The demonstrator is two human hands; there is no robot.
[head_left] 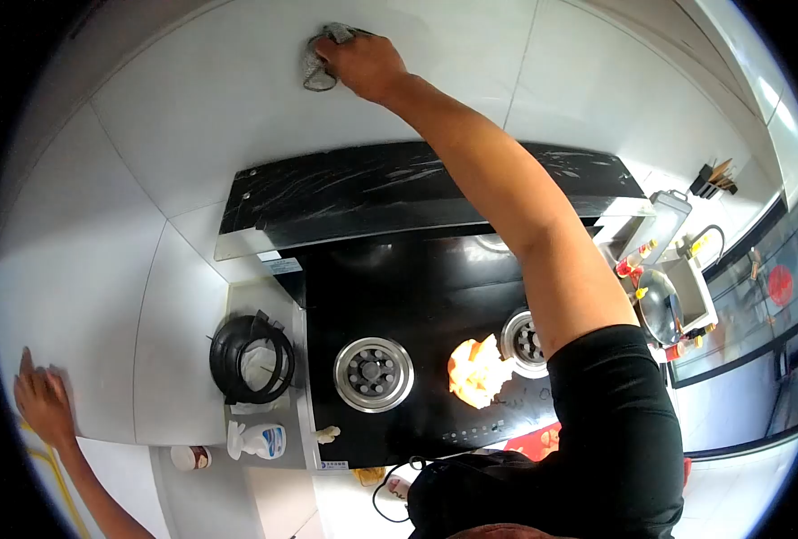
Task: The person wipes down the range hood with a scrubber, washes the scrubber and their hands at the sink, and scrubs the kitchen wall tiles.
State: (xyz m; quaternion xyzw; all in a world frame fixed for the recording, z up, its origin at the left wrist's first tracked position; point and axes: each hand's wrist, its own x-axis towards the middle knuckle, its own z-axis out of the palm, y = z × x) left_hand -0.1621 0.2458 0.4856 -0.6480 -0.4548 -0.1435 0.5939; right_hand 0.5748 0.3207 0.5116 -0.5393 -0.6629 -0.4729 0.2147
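My right hand (369,66) is closed around a grey cleaning cloth (319,70) and presses it to the white tiled wall (237,99), above the black marbled panel (345,193) behind the stove. My left hand (45,401) lies against the wall at the far left, its fingers spread, with nothing in it. Below my right arm is the black gas stove (399,287), with a round burner (374,375) on its left side. A second burner (523,345) is partly covered by my arm. A crumpled orange cloth (478,371) lies between the burners.
Black pan supports (252,359) are stacked left of the stove, near a white spray bottle (257,441) and a small jar (190,458). On the right are a lidded wok (659,307), sauce bottles (633,260), a sink (700,287) and a utensil holder (708,182).
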